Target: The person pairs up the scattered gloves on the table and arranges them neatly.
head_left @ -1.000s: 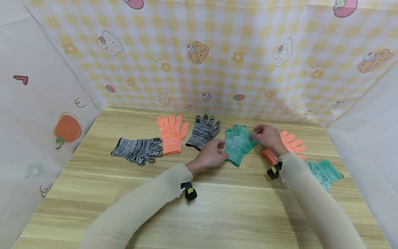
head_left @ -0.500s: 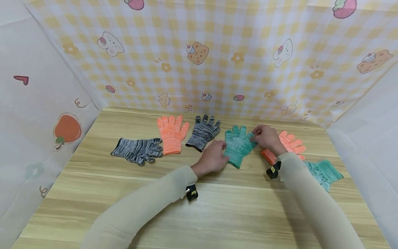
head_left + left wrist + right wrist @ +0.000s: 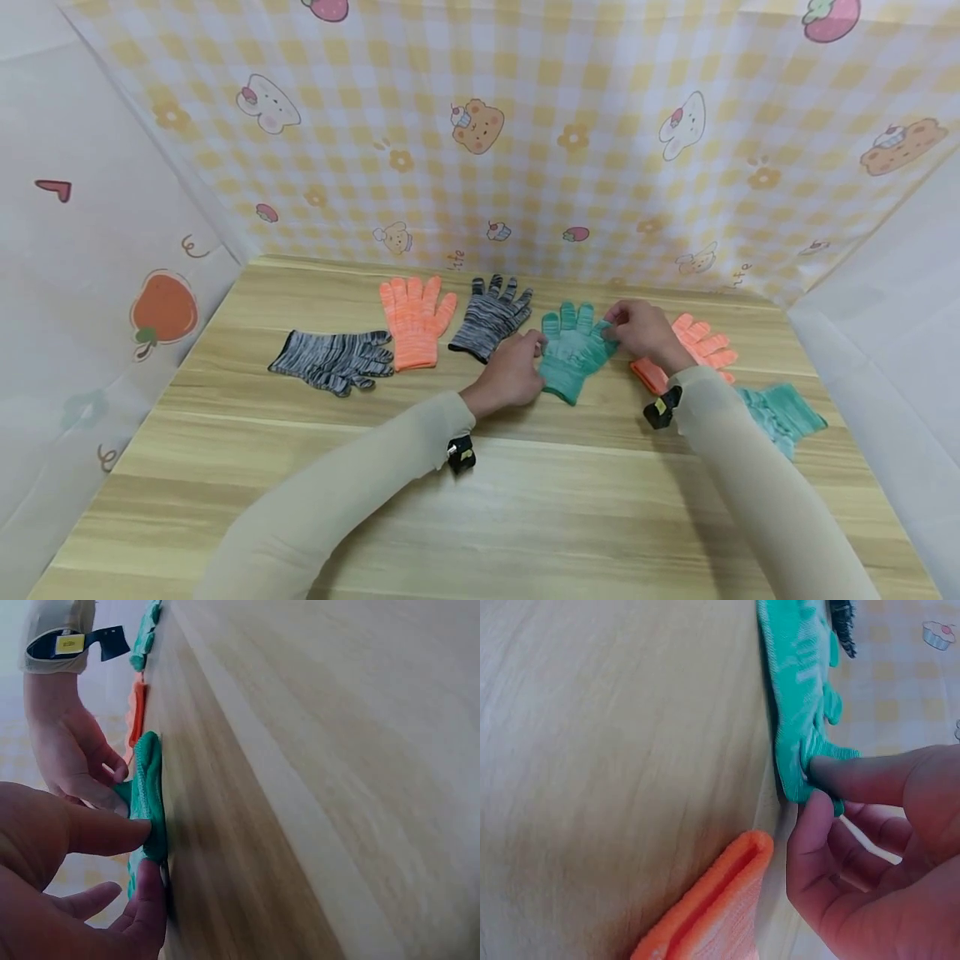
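Observation:
A green knit glove [image 3: 573, 352] lies palm-side toward the camera at the middle right of the table, its fingers pointing to the back wall. My left hand [image 3: 512, 372] is at its left edge; in the left wrist view the thumb and a finger pinch the green fabric. On the other side my right hand [image 3: 647, 335] pinches the glove's thumb between thumb and forefinger, as the right wrist view shows. Just left of my left hand lies a grey-black striped glove [image 3: 491, 319]. Partly under my right wrist is an orange glove [image 3: 703, 343].
Farther left lie another orange glove [image 3: 416, 321] and a second striped glove [image 3: 333, 362], turned sideways. A second green glove [image 3: 783, 418] is at the right, partly hidden by the right sleeve. A checked cloth [image 3: 540, 192] hangs behind the wooden table [image 3: 525, 525].
My left hand has moved slightly right and come up to the green glove's edge. The glove has shifted a little and its cuff has moved slightly toward me. My right hand has barely moved.

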`<state>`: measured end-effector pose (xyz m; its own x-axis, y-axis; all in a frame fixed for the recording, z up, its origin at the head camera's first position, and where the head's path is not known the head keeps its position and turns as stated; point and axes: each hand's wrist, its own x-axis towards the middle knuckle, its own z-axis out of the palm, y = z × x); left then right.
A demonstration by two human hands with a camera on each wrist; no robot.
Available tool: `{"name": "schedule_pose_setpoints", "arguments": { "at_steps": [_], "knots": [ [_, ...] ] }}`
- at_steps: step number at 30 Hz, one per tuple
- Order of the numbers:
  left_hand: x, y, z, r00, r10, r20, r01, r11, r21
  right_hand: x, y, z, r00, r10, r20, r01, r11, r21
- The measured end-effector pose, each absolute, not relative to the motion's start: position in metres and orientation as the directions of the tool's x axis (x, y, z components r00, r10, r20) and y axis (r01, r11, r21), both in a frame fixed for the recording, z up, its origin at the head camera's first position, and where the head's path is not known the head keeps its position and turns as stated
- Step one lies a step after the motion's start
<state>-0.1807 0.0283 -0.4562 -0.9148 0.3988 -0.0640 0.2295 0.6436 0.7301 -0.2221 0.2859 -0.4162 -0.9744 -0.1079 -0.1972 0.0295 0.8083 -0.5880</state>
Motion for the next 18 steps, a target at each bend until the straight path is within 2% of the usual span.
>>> {"name": "schedule_pose_setpoints", "arguments": {
  "at_steps": [2,7,9,14,18],
  "knots": [
    [-0.184,0.029,-0.465,-0.911,0.407,-0.062,0.240,0.647,0.724,-0.222,0.287,-0.417,-0.974,-0.120,-0.192,0.019,0.801,-0.598],
    [-0.175,0.026,-0.451,-0.893,0.442,-0.086,0.262,0.665,0.699,-0.220,0.290,-0.417,-0.967,-0.150,-0.205,0.026,0.745,-0.667],
    [-0.169,0.024,-0.439,-0.887,0.451,-0.099,0.260,0.666,0.699,-0.219,0.291,-0.416,-0.962,-0.169,-0.215,0.035,0.705,-0.708],
    [-0.165,0.022,-0.436,-0.881,0.462,-0.103,0.276,0.678,0.682,-0.218,0.295,-0.417,-0.948,-0.214,-0.237,0.074,0.575,-0.815],
    [-0.164,0.021,-0.437,-0.876,0.475,-0.087,0.302,0.679,0.669,-0.216,0.295,-0.417,-0.930,-0.227,-0.288,0.157,0.463,-0.872]
  ]
}}
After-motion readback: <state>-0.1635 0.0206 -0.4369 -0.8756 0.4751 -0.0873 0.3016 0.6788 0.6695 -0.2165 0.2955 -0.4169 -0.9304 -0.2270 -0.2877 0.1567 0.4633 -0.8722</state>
